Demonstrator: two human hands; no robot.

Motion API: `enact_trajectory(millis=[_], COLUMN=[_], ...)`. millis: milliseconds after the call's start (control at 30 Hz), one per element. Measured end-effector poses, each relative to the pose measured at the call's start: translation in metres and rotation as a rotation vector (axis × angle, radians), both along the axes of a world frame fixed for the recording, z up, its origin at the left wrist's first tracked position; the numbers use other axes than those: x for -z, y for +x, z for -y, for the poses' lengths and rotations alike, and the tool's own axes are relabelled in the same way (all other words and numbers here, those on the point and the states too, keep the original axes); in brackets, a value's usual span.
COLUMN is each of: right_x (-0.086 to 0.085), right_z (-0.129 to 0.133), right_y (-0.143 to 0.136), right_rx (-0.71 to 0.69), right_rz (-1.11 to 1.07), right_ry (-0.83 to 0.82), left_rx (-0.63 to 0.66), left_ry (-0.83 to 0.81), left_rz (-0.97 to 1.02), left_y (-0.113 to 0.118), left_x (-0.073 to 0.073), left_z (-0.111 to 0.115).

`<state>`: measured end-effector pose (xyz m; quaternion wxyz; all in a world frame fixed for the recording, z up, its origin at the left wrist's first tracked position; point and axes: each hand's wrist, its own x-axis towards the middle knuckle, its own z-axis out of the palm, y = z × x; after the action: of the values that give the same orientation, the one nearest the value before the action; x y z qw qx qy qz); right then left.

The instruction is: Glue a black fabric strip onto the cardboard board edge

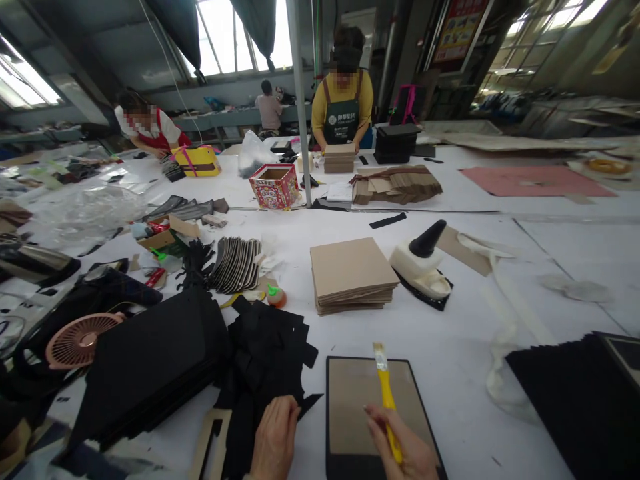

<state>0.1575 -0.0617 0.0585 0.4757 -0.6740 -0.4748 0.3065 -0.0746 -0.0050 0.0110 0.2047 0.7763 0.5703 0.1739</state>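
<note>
My right hand [407, 445] is closed around the yellow handle of a brush [386, 387], bristles pointing away from me. The brush is over a grey-brown board [350, 400] with black edging, lying flat at the bottom centre. My left hand [276, 430] rests at the near end of a loose heap of black strips [265, 340], left of the board. Its fingers are bent and close together, and whatever they may hold is hidden beneath them.
Beyond the board stands a stack of brown boards [353, 270], with a white container [417, 263] to its right. Black stacks lie left [155, 360] and right [575, 393]. A pink fan [83, 339] sits far left. Several people are at work farther back, beyond a metal post [301, 100].
</note>
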Motion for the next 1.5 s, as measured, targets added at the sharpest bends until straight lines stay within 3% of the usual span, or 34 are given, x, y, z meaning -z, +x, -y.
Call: enact_trajectory(millis=[333,533,633,800,1033,1233,1500], right_x=[-0.002,-0.007,-0.018,-0.036,-0.045,-0.057,-0.059], right_z=[-0.019,-0.033,-0.043,-0.051,-0.052,-0.055,-0.055], right_y=[-0.002,-0.023,-0.034,-0.045,-0.060,-0.072,-0.066], right_rx=[-0.171,-0.165,-0.115,-0.034,0.095,0.149,0.084], right_rz=[0.212,0.110,0.005,-0.112,-0.215,-0.338,-0.686], right_ry=[0.005,0.012,-0.043,-0.139,-0.166,-0.144,-0.102], left_rx=[0.093,0.119,0.095,-0.076,0.062,0.018,-0.066], left_ry=[0.105,0.076,-0.033,-0.346,-0.765,-1.099,-1.160], left_rz=[0.137,0.270,0.351,0.511,0.657,0.909,1.143], left_y=[0.014,0.018,0.020,0.023,0.009,0.006,0.026], left_x=[-0.014,-0.029,-0.034,-0.053,-0.078,-0.081,-0.067], left_z=[-0.006,-0.005,-0.002,-0.008,-0.031,-0.035,-0.032])
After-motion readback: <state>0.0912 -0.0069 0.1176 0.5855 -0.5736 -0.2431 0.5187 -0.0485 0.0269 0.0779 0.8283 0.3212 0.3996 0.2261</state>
